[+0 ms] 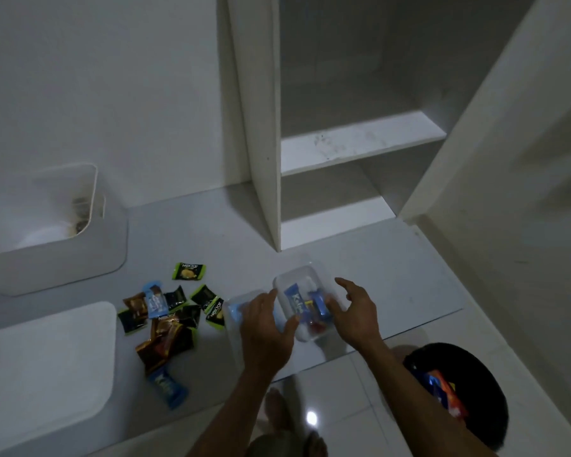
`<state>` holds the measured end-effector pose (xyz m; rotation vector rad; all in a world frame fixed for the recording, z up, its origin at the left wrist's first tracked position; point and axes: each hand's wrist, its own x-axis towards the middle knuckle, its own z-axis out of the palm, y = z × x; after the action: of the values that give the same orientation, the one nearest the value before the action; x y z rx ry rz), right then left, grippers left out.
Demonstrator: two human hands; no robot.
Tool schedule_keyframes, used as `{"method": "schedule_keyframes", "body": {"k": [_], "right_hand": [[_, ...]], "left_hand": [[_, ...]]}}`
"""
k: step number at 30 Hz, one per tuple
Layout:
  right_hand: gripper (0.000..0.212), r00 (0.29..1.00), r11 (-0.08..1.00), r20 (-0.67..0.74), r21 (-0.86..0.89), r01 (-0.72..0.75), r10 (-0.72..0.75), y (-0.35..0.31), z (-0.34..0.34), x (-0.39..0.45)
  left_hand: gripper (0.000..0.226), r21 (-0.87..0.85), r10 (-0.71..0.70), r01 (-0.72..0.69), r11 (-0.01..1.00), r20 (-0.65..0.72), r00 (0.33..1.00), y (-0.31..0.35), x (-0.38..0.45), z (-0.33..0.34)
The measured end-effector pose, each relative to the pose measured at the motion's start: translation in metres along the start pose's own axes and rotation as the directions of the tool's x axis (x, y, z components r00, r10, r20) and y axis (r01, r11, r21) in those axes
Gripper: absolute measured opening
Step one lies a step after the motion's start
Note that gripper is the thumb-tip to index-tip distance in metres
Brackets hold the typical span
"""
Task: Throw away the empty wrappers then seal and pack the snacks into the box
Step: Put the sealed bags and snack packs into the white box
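Clear box framed by both hands.
Left hand is spread against its near-left edge, right hand is held open just right; nothing gripped.

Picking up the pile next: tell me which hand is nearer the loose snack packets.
Left. The left hand sits just right of the snack packets; the right hand is farther, beyond the clear container.
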<state>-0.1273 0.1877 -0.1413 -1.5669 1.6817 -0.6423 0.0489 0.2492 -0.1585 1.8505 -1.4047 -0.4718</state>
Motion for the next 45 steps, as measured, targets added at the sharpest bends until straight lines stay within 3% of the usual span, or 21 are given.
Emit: {"method": "schedule_keyframes", "body": {"k": [3, 7, 10, 14, 20, 22, 28, 31, 35, 40, 45], "right_hand": [[0.046, 0.999, 1.000, 0.017, 0.001, 0.031, -0.031, 0.011, 0.010, 0.006], [0.047, 0.996, 0.999, 0.082, 0.029, 0.025, -0.027, 0.017, 0.017, 0.017], [0.076, 0.989, 0.998, 0.134, 0.045, 0.052, -0.058, 0.030, 0.024, 0.032], [0.050, 0.978, 0.997, 0.206, 0.069, 0.024, -0.038, 0.049, 0.032, 0.044], [0.041, 0.970, 0.986, 0.244, 0.163, -0.021, -0.020, 0.057, 0.025, 0.050], [0.043, 0.967, 0.981, 0.255, 0.192, -0.041, -0.010, 0.058, 0.018, 0.050], [0.048, 0.953, 0.944, 0.300, 0.323, -0.059, -0.043, 0.047, -0.022, 0.047], [0.044, 0.944, 0.946, 0.302, 0.324, 0.031, -0.135, 0.040, -0.034, 0.038], [0.039, 0.924, 0.947, 0.284, 0.264, 0.181, -0.256, 0.034, -0.025, 0.020], [0.048, 0.905, 0.957, 0.355, 0.248, 0.151, -0.235, 0.019, 0.006, -0.003], [0.048, 0.907, 0.965, 0.360, 0.219, 0.146, -0.219, -0.009, 0.041, -0.014]], "left_hand": [[0.072, 0.186, -0.005, -0.012, 0.982, 0.094, 0.996, -0.003, 0.007, 0.023], [0.081, 0.339, -0.133, 0.073, 0.938, 0.158, 0.978, -0.008, 0.011, 0.049], [0.078, 0.409, -0.211, 0.108, 0.906, 0.217, 0.953, -0.012, 0.017, 0.061], [0.074, 0.444, -0.283, 0.146, 0.884, 0.261, 0.923, -0.009, 0.022, 0.073], [0.077, 0.484, -0.347, 0.215, 0.848, 0.202, 0.916, 0.002, 0.024, 0.085], [0.076, 0.462, -0.344, 0.234, 0.856, 0.169, 0.924, 0.014, 0.024, 0.086], [0.076, 0.158, -0.339, 0.323, 0.933, 0.089, 0.936, 0.059, 0.017, 0.078], [0.073, 0.049, -0.359, 0.356, 0.933, 0.048, 0.932, 0.079, 0.003, 0.066], [0.062, 0.004, -0.347, 0.348, 0.938, -0.042, 0.937, 0.082, -0.020, 0.045], [0.061, -0.030, -0.405, 0.405, 0.914, -0.110, 0.907, 0.074, -0.037, 0.010], [0.072, -0.014, -0.466, 0.466, 0.885, -0.057, 0.883, 0.033, -0.034, -0.019]]}}
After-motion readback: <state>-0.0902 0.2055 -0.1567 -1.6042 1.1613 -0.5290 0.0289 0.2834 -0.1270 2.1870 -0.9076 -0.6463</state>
